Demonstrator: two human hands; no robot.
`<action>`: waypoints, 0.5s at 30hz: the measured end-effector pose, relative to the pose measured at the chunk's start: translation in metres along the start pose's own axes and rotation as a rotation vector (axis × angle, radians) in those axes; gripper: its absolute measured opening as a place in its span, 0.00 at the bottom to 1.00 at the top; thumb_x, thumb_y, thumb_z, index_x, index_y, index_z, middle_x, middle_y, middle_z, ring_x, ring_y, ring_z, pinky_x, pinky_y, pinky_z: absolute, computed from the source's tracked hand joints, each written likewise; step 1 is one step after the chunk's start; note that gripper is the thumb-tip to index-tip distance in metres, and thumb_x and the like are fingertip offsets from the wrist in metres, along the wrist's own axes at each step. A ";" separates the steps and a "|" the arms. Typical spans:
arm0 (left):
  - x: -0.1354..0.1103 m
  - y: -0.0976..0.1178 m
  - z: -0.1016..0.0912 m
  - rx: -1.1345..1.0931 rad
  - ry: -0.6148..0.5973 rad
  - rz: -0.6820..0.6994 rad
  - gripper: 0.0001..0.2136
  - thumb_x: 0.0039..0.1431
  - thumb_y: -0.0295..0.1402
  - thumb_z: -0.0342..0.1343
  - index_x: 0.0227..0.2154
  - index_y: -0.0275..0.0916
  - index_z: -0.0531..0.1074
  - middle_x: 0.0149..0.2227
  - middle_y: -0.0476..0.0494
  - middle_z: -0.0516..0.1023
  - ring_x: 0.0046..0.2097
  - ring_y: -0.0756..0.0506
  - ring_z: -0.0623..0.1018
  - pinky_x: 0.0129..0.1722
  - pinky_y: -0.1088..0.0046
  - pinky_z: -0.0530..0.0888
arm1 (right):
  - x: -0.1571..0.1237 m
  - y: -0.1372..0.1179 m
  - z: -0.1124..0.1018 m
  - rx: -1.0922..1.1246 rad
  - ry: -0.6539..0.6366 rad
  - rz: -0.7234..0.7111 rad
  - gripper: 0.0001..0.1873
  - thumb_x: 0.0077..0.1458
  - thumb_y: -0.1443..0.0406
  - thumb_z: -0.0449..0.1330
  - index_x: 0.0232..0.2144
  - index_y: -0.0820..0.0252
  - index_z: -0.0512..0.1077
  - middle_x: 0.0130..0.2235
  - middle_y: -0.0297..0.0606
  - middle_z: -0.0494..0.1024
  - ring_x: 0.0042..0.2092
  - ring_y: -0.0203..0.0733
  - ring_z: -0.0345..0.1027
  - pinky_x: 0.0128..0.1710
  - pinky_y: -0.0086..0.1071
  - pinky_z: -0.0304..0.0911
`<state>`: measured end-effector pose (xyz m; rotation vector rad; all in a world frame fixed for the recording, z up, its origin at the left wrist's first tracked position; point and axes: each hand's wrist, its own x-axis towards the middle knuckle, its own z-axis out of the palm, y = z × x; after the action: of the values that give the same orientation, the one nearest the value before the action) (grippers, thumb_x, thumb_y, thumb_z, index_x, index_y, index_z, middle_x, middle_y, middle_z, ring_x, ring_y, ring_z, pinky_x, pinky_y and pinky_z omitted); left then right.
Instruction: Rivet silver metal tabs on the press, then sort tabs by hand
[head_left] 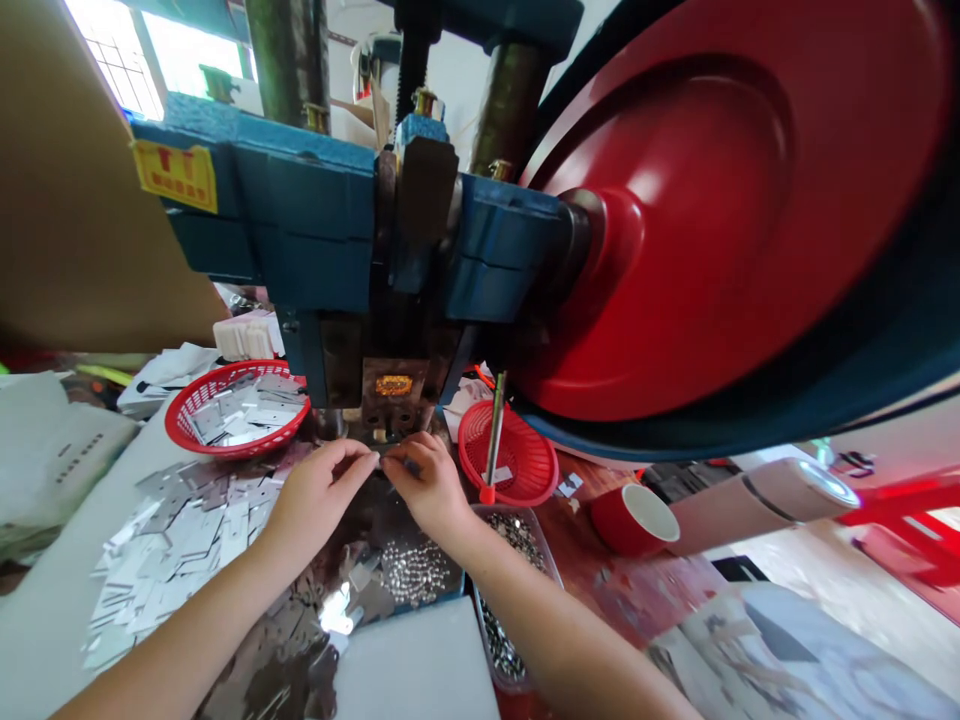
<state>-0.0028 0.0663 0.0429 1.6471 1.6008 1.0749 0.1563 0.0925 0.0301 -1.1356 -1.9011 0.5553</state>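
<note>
Nearest: 1 pale slab at bottom edge, then 1 heap of small shiny metal pcs on a dark, oily-looking surface; too many to count. R of it, 1 clear tray of similar bits, partly under R forearm. To L, 1 big loose pile of flat metal plates, uncounted, on a pale tabletop; tabletop to R is red-brown.

L hand & R hand meet at the fingertips, thumb & index of each drawn close; can't tell if a pc is pinched btwn them, too small. They're at the foot of 1 blue press, just before its tooling.

2 red baskets: L one w/ plates, R one w/ a light scrap & 1 red-ended rod in front. Further R, 1 red cup, white inside, next to 1 pale cylinder.

Labels: 1 gold plate low on press, text illegible; 1 yellow sticker upper L, red marks like "TT", line below unreadable. Upper R, 1 big red flywheel. Bg: brown panel, bright barred window, whitish wall.
</note>
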 end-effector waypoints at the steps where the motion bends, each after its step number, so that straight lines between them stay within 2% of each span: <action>1: -0.005 0.001 0.003 -0.105 -0.012 -0.061 0.14 0.52 0.47 0.55 0.32 0.42 0.74 0.33 0.48 0.77 0.37 0.44 0.75 0.38 0.68 0.70 | -0.004 -0.005 0.000 0.007 0.021 0.041 0.04 0.53 0.68 0.62 0.27 0.57 0.76 0.30 0.33 0.73 0.36 0.37 0.66 0.41 0.32 0.60; 3: -0.014 0.000 0.009 -0.344 -0.020 -0.187 0.14 0.49 0.46 0.59 0.32 0.40 0.73 0.33 0.48 0.77 0.37 0.44 0.75 0.38 0.69 0.71 | -0.013 -0.015 0.000 0.018 0.040 0.102 0.06 0.53 0.69 0.61 0.25 0.57 0.75 0.28 0.32 0.73 0.36 0.37 0.66 0.39 0.31 0.60; 5: -0.021 -0.004 0.012 -0.552 0.000 -0.282 0.14 0.48 0.45 0.60 0.32 0.40 0.72 0.33 0.48 0.76 0.38 0.45 0.75 0.39 0.69 0.72 | -0.022 -0.022 -0.002 0.017 0.022 0.105 0.07 0.55 0.68 0.59 0.26 0.56 0.76 0.29 0.33 0.74 0.36 0.37 0.66 0.40 0.32 0.59; 7: -0.023 -0.011 0.010 -0.616 0.022 -0.316 0.15 0.49 0.45 0.60 0.34 0.40 0.72 0.34 0.48 0.76 0.38 0.44 0.76 0.40 0.68 0.73 | -0.028 -0.022 -0.005 0.008 0.008 0.068 0.06 0.56 0.67 0.58 0.31 0.55 0.76 0.32 0.33 0.75 0.38 0.38 0.66 0.43 0.34 0.59; 9: -0.018 -0.018 0.003 -0.467 0.020 -0.254 0.15 0.51 0.46 0.57 0.37 0.41 0.73 0.38 0.46 0.77 0.41 0.43 0.76 0.43 0.65 0.72 | -0.029 -0.017 -0.008 -0.008 0.021 0.046 0.07 0.56 0.68 0.57 0.35 0.55 0.75 0.35 0.34 0.76 0.39 0.40 0.66 0.44 0.35 0.59; 12: -0.002 -0.024 -0.006 -0.068 -0.013 -0.063 0.14 0.55 0.44 0.52 0.39 0.44 0.76 0.43 0.46 0.78 0.47 0.41 0.75 0.50 0.62 0.68 | -0.022 -0.004 -0.011 -0.052 0.055 0.035 0.08 0.55 0.69 0.57 0.36 0.56 0.75 0.36 0.36 0.76 0.40 0.42 0.66 0.43 0.36 0.60; 15: 0.013 -0.021 -0.008 0.188 -0.017 0.015 0.15 0.57 0.42 0.49 0.40 0.44 0.76 0.44 0.45 0.79 0.48 0.41 0.75 0.50 0.62 0.68 | -0.012 0.006 -0.011 -0.094 0.060 -0.010 0.10 0.56 0.69 0.55 0.37 0.57 0.75 0.38 0.38 0.76 0.42 0.43 0.66 0.44 0.37 0.61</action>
<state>-0.0207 0.0807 0.0304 1.7871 1.7252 0.9390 0.1712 0.0840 0.0268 -1.1885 -1.8973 0.4258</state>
